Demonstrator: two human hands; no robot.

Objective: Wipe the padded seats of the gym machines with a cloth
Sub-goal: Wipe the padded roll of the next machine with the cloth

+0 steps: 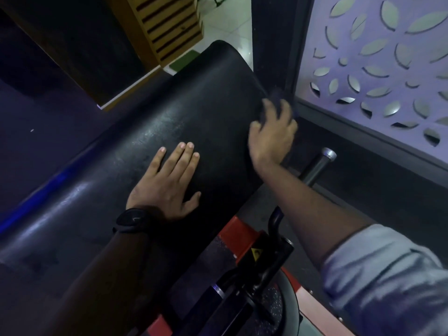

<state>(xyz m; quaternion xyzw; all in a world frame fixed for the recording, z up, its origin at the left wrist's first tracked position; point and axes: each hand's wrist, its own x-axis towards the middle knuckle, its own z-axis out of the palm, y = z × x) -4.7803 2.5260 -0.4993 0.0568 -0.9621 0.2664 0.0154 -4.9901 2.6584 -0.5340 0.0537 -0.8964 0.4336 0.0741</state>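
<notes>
Left hand: spread flat with fingers straight, palm pressing on the long black vinyl padded seat near its middle; a black wristwatch sits on the wrist.
Right hand: blurred, at the seat's right edge toward its far end; the fingers look curled round a dark cloth, bunched up and hard to make out.
Cloth: under and just past the right fingers, touching the seat's right rim.
Step in hand: by my reckoning, wiping the seat's right side while the other hand steadies it.
Next move: probably calls for drawing the cloth along the rim or back across the top, and lifting the left hand away so the patch beneath it gets wiped too.
Beside the seat: to its right, a steel bar with a silver cap and a lilac panel with leaf-shaped cut-outs; below its near right corner, a red metal frame with a yellow warning sticker.
Containers: none that I can see near the seat.
</notes>
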